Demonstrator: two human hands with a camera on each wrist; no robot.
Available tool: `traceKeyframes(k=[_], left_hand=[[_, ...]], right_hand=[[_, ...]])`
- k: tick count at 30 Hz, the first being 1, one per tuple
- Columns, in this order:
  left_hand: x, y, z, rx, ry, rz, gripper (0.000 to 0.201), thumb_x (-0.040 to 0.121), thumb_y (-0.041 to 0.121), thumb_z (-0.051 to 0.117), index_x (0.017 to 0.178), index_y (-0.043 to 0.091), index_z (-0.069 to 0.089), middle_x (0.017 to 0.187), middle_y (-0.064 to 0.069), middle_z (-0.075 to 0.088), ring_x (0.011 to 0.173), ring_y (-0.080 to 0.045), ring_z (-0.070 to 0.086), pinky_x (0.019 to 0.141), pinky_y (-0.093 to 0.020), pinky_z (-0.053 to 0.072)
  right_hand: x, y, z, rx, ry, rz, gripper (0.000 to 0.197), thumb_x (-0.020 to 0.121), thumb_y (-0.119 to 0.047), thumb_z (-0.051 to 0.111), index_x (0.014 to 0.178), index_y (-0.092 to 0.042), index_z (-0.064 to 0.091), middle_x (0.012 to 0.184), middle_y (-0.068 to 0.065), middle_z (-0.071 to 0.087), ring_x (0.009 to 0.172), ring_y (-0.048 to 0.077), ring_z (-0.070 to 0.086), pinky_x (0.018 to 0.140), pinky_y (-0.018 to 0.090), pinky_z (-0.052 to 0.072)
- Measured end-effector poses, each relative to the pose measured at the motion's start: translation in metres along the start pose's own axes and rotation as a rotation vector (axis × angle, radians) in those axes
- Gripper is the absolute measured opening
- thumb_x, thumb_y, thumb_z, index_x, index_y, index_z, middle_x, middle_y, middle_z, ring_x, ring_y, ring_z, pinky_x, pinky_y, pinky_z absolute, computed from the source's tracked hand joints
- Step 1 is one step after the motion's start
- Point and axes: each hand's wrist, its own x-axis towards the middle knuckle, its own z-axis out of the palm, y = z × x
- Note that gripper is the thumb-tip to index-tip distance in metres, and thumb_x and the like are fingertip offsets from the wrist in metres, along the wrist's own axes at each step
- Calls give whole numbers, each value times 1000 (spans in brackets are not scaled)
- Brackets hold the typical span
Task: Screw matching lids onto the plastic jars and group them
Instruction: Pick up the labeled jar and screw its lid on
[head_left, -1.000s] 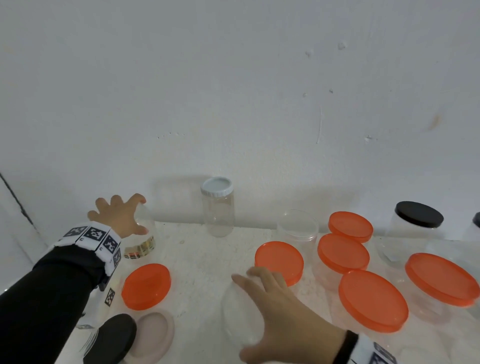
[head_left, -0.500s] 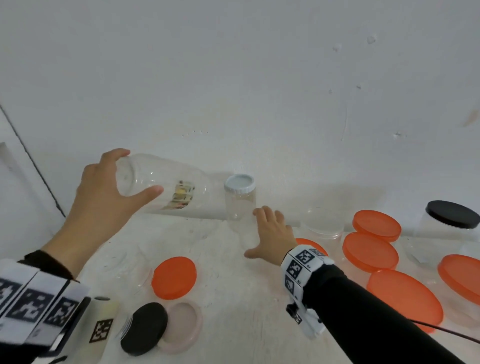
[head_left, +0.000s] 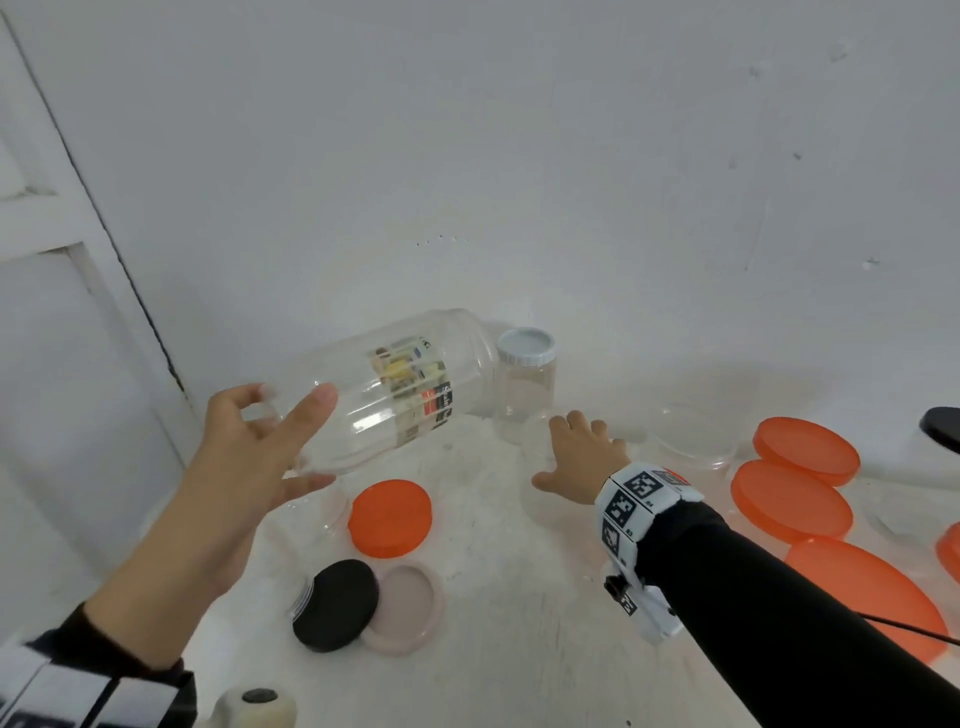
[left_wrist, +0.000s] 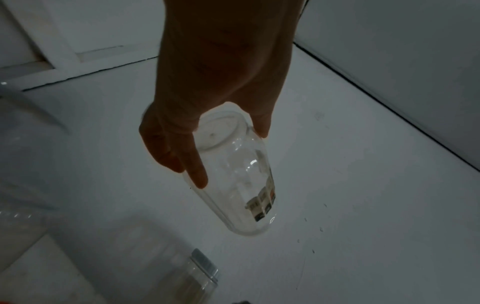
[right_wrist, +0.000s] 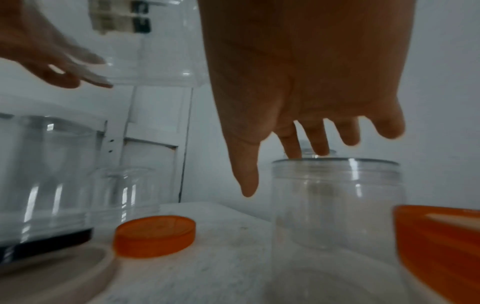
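My left hand (head_left: 260, 447) grips the base of a tall clear jar with a printed label (head_left: 395, 389). It holds the jar tilted on its side in the air, with no lid on it. In the left wrist view the fingers (left_wrist: 197, 176) wrap the labelled jar (left_wrist: 241, 185) at its bottom end. My right hand (head_left: 582, 452) is spread flat, fingertips (right_wrist: 293, 148) resting on the rim of an open clear jar (right_wrist: 335, 195) that stands on the table. A loose orange lid (head_left: 389, 517) lies between the hands.
A white-lidded jar (head_left: 524, 384) stands by the wall behind the labelled jar. A black lid (head_left: 335, 603) and a beige lid (head_left: 408, 608) lie at the front left. Orange-lidded jars (head_left: 792, 501) crowd the right, with an open clear jar (head_left: 693, 436) behind.
My left hand lifted the labelled jar off the back left of the table and tipped it sideways. My right hand slid the open clear jar away from me and stays on its rim.
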Motion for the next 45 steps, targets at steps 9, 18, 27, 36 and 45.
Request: traceKeyframes(k=[9,18,27,36,45], left_hand=[[-18,-16,-3,-207,-62,-160,91,49,59,72,125,16,45,110,-11,64,77,-27,74,68,-37,59],[-37,-39,-16,-349,-176,-250,79,56,48,76,125,16,54,97,-16,74,87,-36,72,60,-39,60],[-47,-53,-18,-374,-288,-188,51,65,44,70,112,27,60,104,-9,74,93,-29,72,62,-34,60],[-50,-56,-12,-358,-326,-209,27,70,47,66,92,34,75,103,-7,74,94,-26,72,65,-33,60],[-54,-60,2,-320,-397,-305,32,75,45,73,100,27,76,109,-6,73,101,-32,67,71,-38,59]], right_hand=[[-31,-62,44,-41,-82,-441,78,84,-52,64,142,-9,35,151,9,28,141,31,18,118,45,15],[-62,-124,77,151,-386,-386,97,77,-43,77,147,-11,19,148,8,29,134,28,31,107,48,35],[-70,-133,77,84,-369,-343,93,84,-37,72,150,-9,13,147,11,29,130,30,35,104,47,39],[-73,-118,77,28,-322,-335,77,84,-37,72,139,-5,30,137,12,36,123,29,40,99,42,43],[-70,-84,85,-55,-320,-300,85,72,-45,78,135,-12,33,130,6,31,119,27,37,84,41,45]])
